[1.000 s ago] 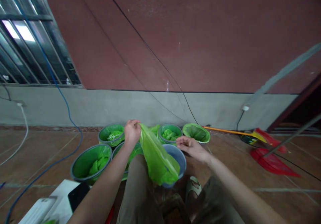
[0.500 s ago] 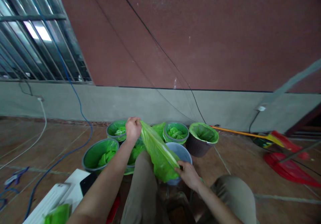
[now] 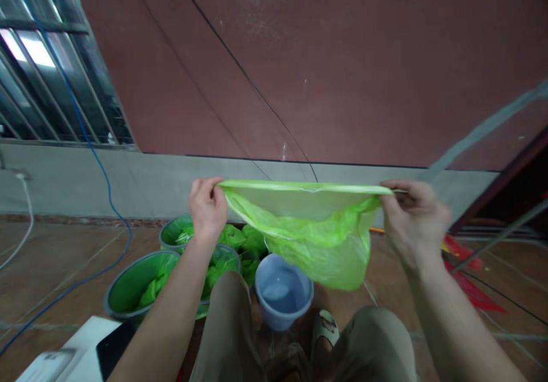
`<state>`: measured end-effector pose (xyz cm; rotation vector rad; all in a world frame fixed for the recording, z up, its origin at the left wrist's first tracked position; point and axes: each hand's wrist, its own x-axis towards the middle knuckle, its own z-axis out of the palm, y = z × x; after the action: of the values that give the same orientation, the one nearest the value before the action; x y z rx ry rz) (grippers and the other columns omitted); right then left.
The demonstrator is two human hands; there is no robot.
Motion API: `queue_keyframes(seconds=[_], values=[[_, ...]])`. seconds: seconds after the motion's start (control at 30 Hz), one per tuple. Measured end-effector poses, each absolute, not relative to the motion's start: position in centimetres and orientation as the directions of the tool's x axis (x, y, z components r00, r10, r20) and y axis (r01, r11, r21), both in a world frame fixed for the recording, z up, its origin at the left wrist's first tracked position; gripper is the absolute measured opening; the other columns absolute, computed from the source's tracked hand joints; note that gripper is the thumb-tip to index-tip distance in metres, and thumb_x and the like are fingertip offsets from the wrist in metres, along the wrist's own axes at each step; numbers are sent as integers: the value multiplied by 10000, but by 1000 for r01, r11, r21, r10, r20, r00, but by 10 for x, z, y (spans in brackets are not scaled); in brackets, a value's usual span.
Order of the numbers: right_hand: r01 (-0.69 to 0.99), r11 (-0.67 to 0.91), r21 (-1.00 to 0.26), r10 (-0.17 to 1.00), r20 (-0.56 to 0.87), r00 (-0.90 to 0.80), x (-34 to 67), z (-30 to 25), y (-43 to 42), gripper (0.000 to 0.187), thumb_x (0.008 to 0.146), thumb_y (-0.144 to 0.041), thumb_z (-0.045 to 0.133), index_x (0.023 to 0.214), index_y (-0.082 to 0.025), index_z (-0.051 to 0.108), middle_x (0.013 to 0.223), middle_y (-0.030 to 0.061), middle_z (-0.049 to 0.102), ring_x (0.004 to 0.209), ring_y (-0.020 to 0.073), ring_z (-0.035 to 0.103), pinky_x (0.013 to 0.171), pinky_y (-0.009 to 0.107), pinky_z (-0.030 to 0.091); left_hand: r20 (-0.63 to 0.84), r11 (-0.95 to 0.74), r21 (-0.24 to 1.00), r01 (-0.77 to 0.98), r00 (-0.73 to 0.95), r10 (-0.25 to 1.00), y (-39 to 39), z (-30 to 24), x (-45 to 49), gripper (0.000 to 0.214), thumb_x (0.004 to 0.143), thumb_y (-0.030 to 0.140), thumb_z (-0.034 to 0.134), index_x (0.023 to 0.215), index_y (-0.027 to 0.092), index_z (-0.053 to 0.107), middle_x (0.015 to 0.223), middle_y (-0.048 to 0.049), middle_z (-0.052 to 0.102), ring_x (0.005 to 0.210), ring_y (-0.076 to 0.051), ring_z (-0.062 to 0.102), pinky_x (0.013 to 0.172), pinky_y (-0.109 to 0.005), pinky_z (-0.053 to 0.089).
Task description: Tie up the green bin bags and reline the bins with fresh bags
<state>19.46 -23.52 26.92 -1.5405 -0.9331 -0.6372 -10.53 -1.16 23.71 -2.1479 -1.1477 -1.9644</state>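
A light green, see-through plastic bag (image 3: 329,250) hangs stretched wide between my two hands, its mouth pulled into a straight edge at the top. My left hand (image 3: 208,206) pinches the left end of that rim. At the opposite end, my right hand (image 3: 413,213) grips the other corner. Below the bag, between my knees, stands a blue-grey bucket (image 3: 280,310) with no liner showing in it. The bag hides part of the floor and the buckets behind it.
Several buckets with green bags inside, such as the large one (image 3: 112,296), stand at the left by the wall. A dark phone (image 3: 112,348) lies on a white box (image 3: 92,336). A blue cable (image 3: 112,199) runs down the wall. Something red (image 3: 477,288) lies at the right.
My hands have spread far apart and risen, my right hand moving up and to the right. The bag went from a slanted, bunched strip to a wide-open mouth.
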Motion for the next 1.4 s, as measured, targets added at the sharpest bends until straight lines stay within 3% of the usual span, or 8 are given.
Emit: queue_keyframes(seconds=[0.07,0.2,0.33,0.57,0.83,1.1,1.27,1.4], values=[[927,-130,-353,90,927,365,190,239,-249,192,776,-256,549,890,-177,682,930,89,696,908,215,633,830,361,505,869,-734,438,519,-34,494,-20,207,-107,295,843,123,450,1035,177,668,995,-73,620,985,-182,587,927,-315,464],[877,-334,-347,737,484,472,192,114,-267,210,775,-170,492,735,-212,694,708,77,707,648,221,663,630,320,507,573,-629,467,621,330,750,-29,105,-113,254,792,67,450,814,186,674,801,-40,602,772,-156,612,784,-269,511],[796,-481,-367,769,260,585,205,69,-269,284,817,-207,478,930,-209,739,843,123,745,776,283,701,660,341,482,511,-584,480,655,332,793,-26,74,-113,280,817,83,418,892,161,677,878,-77,626,810,-179,629,845,-316,517],[530,-366,-765,657,191,729,223,129,-251,322,722,-362,555,933,-170,704,816,67,741,671,198,666,590,275,465,610,-605,497,623,245,754,-15,118,-105,294,805,146,414,943,175,672,947,-102,650,932,-230,629,930,-352,491],[201,-294,-934,876,-180,447,205,132,-275,391,555,-396,753,856,-157,677,791,56,722,695,169,630,670,290,492,477,-515,498,698,275,835,-3,89,-125,294,745,130,425,862,155,693,931,-124,692,893,-244,661,914,-369,503],[471,-324,-820,932,-189,311,198,131,-288,297,616,-244,653,900,-164,689,875,73,737,799,207,658,737,312,500,469,-476,473,741,246,848,8,94,-129,320,749,164,417,879,151,709,924,-126,702,846,-246,665,897,-377,510],[873,-339,-351,936,-33,350,221,154,-276,216,680,-111,540,728,-212,724,785,59,742,783,215,671,718,291,465,478,-495,496,713,252,841,11,123,-116,317,740,155,427,868,147,716,914,-130,697,860,-244,660,893,-366,508],[898,-291,-331,876,287,389,228,238,-281,211,765,-222,560,869,-198,742,863,72,738,769,215,676,702,299,491,526,-490,647,585,124,842,23,180,-110,280,748,201,468,871,147,714,897,-97,692,757,-199,651,810,-329,528]])
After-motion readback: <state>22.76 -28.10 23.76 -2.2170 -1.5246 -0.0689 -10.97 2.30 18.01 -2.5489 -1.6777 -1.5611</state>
